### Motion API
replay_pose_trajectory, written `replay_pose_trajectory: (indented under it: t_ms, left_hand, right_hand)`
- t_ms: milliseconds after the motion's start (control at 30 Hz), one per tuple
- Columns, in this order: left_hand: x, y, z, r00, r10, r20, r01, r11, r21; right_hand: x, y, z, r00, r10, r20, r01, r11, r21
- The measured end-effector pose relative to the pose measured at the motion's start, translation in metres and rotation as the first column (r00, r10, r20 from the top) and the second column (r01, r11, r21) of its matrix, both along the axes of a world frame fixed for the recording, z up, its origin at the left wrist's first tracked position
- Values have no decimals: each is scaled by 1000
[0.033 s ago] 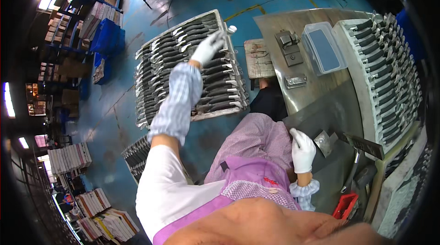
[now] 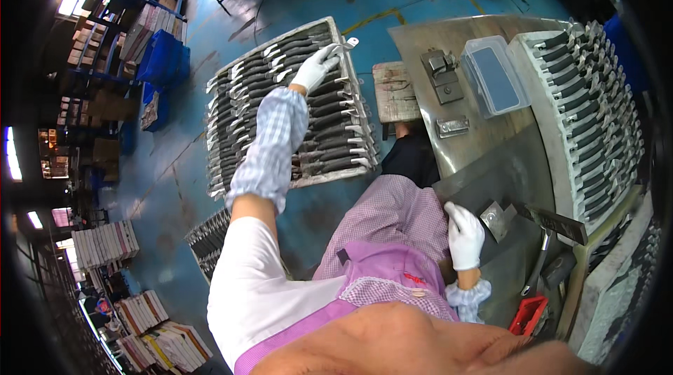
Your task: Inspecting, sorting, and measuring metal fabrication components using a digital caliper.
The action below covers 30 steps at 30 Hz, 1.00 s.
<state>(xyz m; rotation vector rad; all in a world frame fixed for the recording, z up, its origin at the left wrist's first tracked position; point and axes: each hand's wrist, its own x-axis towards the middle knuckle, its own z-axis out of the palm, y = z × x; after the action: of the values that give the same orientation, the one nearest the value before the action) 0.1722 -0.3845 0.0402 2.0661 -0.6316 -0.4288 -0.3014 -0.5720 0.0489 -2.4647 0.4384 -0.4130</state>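
Far ahead on the left, my white-gloved left hand (image 2: 315, 72) reaches over a pale crate (image 2: 329, 177) packed with rows of black handles that have metal ends. Its fingers are closed at the crate's right far corner on a handle with a silver, holed metal end (image 2: 350, 43), which pokes out past the rim; the rest of that piece is hidden by the hand. My right hand (image 2: 465, 240), also gloved, lies by the near edge of the metal table with its fingers loosely stretched and nothing visible in them. Just right of it is a small metal plate (image 2: 495, 221).
On the table (image 2: 420, 38) are a dark metal fixture (image 2: 443, 80), a metal block (image 2: 452, 126), a clear plastic box (image 2: 494, 77) and a second crate of handles (image 2: 561, 137). A hammer-like tool (image 2: 538, 263) and red tray (image 2: 528, 315) lie near right. A wooden stool (image 2: 392, 87) stands between.
My left hand has shifted slightly left and nearer, and the silver metal end at its fingertips shows more sharply. The right hand has hardly moved.
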Motion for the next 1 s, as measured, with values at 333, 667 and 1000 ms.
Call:
replay_pose_trajectory:
  t_ms: [333, 667, 1000]
  left_hand:
    - [40, 55, -141, 970, 21, 242, -135, 874, 467]
    - [-275, -62, 1, 984, -88, 153, 126, 958, -257]
    - [-474, -133, 36, 634, -767, 99, 765, 602, -230]
  right_hand:
    - [-181, -105, 8, 558, -808, -189, 647, 567, -509]
    - [-209, -89, 2, 546, -798, -256, 784, 379, 491]
    - [-237, 83, 30, 335, -779, -530, 940, 236, 247]
